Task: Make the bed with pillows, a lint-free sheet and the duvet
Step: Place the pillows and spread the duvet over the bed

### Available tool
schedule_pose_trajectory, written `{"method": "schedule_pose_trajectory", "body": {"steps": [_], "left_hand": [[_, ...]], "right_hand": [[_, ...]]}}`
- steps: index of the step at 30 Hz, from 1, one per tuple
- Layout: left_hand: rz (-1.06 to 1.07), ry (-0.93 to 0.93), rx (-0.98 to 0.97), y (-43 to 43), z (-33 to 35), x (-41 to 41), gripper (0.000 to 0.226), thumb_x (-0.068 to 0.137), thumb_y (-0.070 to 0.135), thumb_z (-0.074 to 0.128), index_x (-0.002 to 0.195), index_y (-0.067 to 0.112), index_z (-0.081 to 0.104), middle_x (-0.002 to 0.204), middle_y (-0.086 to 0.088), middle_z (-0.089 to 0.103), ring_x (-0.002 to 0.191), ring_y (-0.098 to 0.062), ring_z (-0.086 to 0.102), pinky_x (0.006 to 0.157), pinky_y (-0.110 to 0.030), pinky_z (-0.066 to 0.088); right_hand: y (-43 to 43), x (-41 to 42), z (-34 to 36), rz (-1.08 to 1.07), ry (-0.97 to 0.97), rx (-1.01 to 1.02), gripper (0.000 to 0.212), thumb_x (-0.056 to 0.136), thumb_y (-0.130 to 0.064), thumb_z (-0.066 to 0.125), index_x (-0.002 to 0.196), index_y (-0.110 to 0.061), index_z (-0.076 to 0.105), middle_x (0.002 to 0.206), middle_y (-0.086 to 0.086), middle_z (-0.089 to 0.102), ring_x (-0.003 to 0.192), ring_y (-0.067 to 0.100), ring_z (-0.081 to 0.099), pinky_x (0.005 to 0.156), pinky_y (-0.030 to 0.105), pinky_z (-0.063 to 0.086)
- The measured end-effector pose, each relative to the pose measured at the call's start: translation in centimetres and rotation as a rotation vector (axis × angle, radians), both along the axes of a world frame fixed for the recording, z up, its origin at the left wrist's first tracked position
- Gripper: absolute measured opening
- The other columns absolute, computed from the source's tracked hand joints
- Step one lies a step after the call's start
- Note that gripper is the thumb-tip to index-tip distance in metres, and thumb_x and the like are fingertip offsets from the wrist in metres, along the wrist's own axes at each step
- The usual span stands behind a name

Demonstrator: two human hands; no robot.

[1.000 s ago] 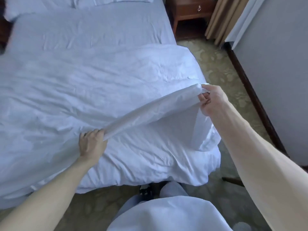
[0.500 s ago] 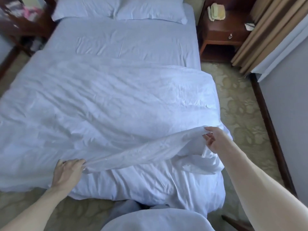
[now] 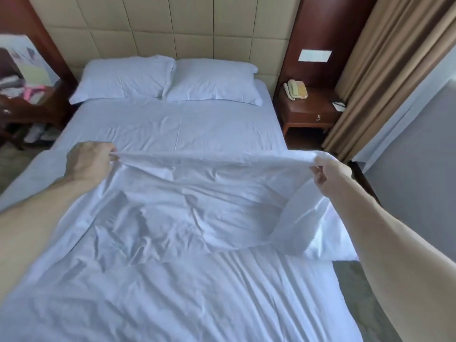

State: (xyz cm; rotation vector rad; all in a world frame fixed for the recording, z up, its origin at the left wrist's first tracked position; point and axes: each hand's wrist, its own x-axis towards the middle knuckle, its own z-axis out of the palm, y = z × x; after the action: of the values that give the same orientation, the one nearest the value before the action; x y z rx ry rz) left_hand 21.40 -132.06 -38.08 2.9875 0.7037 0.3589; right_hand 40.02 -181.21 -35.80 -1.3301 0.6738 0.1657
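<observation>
**Two hands hold up an edge of the duvet (image 3: 172, 280)**

Nearest the camera, the white duvet lies wrinkled across the foot end of the bed, and its right corner spills over the side above the patterned carpet (image 3: 350, 275). Two bare forearms reach in from the lower corners. Farther up, a doubled-over layer of the duvet rises to a raised edge, pulled into a taut line between the hands and held clear of the bed.

The left hand (image 3: 87, 162) has its grip clamped on the left end of that edge, fingers curled round the bunched fabric. The right hand (image 3: 332, 176) has its grip closed on the right end, the cloth pinched between thumb and fingers.

Beyond the raised edge, the sheet (image 3: 172, 124) lies uncovered over the mattress, creased but flat, as far as the pillows. The left pillow (image 3: 123, 80) and the right pillow (image 3: 212, 80) lie side by side, touching, against the padded beige headboard (image 3: 172, 28).

At the far right, a wooden nightstand (image 3: 311, 112) carries a telephone (image 3: 294, 89), just beside a tan curtain (image 3: 385, 70). At the far left, a second wooden nightstand (image 3: 24, 104) bears blurred clutter.
</observation>
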Motion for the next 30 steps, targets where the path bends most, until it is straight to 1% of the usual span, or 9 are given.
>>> {"method": "schedule_pose_trajectory", "body": {"steps": [2, 3, 5, 7, 12, 18, 23, 25, 30], "left_hand": [[0.03, -0.053, 0.01, 2.2, 2.0, 2.8, 0.005, 0.086, 0.008, 0.074, 0.089, 0.011, 0.075, 0.089, -0.022, 0.071, 0.086, -0.046, 0.065, 0.069, -0.045, 0.052], [0.066, -0.092, -0.007, 3.2, 2.9, 3.8, 0.008, 0.089, 0.009, 0.071, 0.094, 0.012, 0.077, 0.094, -0.024, 0.071, 0.09, -0.048, 0.065, 0.072, -0.047, 0.051], [0.165, -0.192, -0.1, 4.8, 3.8, 5.6, 0.019, 0.092, 0.006, 0.065, 0.102, 0.014, 0.078, 0.104, -0.024, 0.072, 0.099, -0.049, 0.063, 0.078, -0.047, 0.05], [0.202, -0.209, -0.203, 5.8, 3.6, 6.8, 0.024, 0.093, 0.009, 0.061, 0.107, 0.02, 0.078, 0.113, -0.015, 0.073, 0.108, -0.043, 0.063, 0.086, -0.045, 0.051], [0.05, 0.069, -0.397, 5.3, -0.9, 4.9, 0.035, 0.088, 0.039, 0.074, 0.12, 0.024, 0.071, 0.13, -0.003, 0.068, 0.121, -0.03, 0.062, 0.095, -0.04, 0.049], [0.116, 0.402, -0.526, 4.4, -10.9, -7.0, 0.027, 0.083, 0.044, 0.078, 0.107, 0.036, 0.067, 0.123, 0.008, 0.069, 0.11, -0.018, 0.065, 0.09, -0.032, 0.048], [0.211, 0.477, -0.605, 1.4, -13.9, -17.2, 0.028, 0.086, 0.048, 0.072, 0.11, 0.038, 0.064, 0.122, 0.013, 0.064, 0.106, -0.012, 0.065, 0.084, -0.031, 0.046], [0.221, 0.484, -0.592, -0.5, -13.8, -20.6, 0.031, 0.088, 0.048, 0.071, 0.115, 0.035, 0.064, 0.124, 0.014, 0.064, 0.113, -0.012, 0.062, 0.082, -0.029, 0.043], [0.287, 0.524, -0.566, -4.9, -11.9, -31.2, 0.037, 0.09, 0.048, 0.066, 0.124, 0.034, 0.061, 0.127, 0.013, 0.065, 0.113, -0.011, 0.063, 0.088, -0.028, 0.043]], "right_hand": [[2.4, 1.7, 2.7, 0.096, -0.089, 0.018, 0.027, 0.09, 0.005, 0.06, 0.095, -0.021, 0.068, 0.083, 0.001, 0.067, 0.084, 0.015, 0.076, 0.038, 0.018, 0.027], [4.0, 2.2, 3.4, 0.147, -0.141, 0.046, 0.028, 0.093, 0.004, 0.06, 0.104, -0.022, 0.066, 0.095, -0.001, 0.068, 0.09, 0.016, 0.077, 0.04, 0.018, 0.029], [6.8, 2.9, 4.0, 0.217, -0.195, 0.085, 0.048, 0.098, -0.003, 0.06, 0.14, -0.027, 0.055, 0.123, -0.004, 0.065, 0.098, 0.021, 0.076, 0.043, 0.018, 0.039], [9.4, 2.9, 3.4, 0.29, -0.168, 0.074, 0.06, 0.099, -0.006, 0.061, 0.152, -0.028, 0.043, 0.135, -0.001, 0.06, 0.098, 0.024, 0.076, 0.046, 0.02, 0.046], [13.8, -0.4, -0.9, 0.451, -0.007, 0.012, 0.032, 0.102, -0.008, 0.057, 0.131, -0.019, 0.062, 0.127, 0.003, 0.066, 0.101, 0.028, 0.075, 0.064, 0.027, 0.056], [15.8, -5.9, -4.3, 0.585, 0.091, -0.058, 0.028, 0.101, -0.005, 0.057, 0.127, -0.013, 0.064, 0.124, 0.009, 0.069, 0.102, 0.029, 0.074, 0.066, 0.03, 0.055], [15.8, -11.0, -5.7, 0.684, 0.103, -0.08, 0.02, 0.1, -0.003, 0.058, 0.115, -0.011, 0.069, 0.117, 0.01, 0.073, 0.099, 0.029, 0.075, 0.08, 0.037, 0.061], [15.9, -13.2, -6.4, 0.719, 0.104, -0.081, 0.02, 0.1, -0.003, 0.059, 0.115, -0.011, 0.069, 0.116, 0.011, 0.073, 0.099, 0.029, 0.075, 0.085, 0.037, 0.06], [16.8, -21.3, -8.9, 0.816, 0.126, -0.029, 0.024, 0.098, -0.002, 0.061, 0.119, -0.008, 0.068, 0.114, 0.012, 0.074, 0.096, 0.027, 0.075, 0.078, 0.034, 0.059]]}}
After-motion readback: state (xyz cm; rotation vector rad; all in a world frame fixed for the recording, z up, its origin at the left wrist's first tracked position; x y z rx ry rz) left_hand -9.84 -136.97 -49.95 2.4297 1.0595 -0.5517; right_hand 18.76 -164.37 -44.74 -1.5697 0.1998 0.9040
